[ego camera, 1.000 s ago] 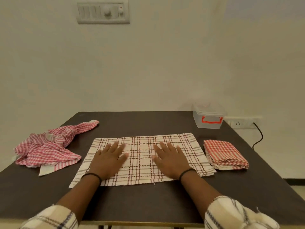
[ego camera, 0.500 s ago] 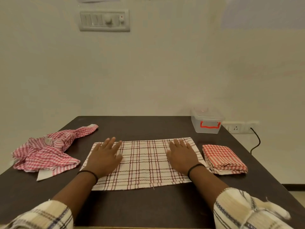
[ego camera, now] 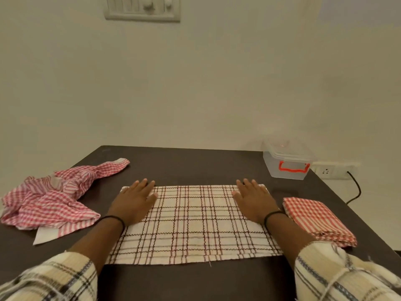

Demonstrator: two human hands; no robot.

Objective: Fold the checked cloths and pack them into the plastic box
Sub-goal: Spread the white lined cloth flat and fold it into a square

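The left hand (ego camera: 133,199) and right hand (ego camera: 252,197) are lying flat, fingers straight, pressing down on the two ends of the brown-checked cloth (ego camera: 193,224) spread on the dark table (ego camera: 195,164). A folded red-checked cloth (ego camera: 318,220) is sitting just beside its right end, a crumpled red-checked cloth (ego camera: 50,198) is lying to the left, and the lidded plastic box (ego camera: 286,159) is standing at the far right corner.

Under my hands lies a cream cloth (ego camera: 195,222) checked in dark brown, beside red-and-white checked cloths (ego camera: 319,220), a dark brown table (ego camera: 195,166) and a clear box (ego camera: 286,164) with an orange-red handle.
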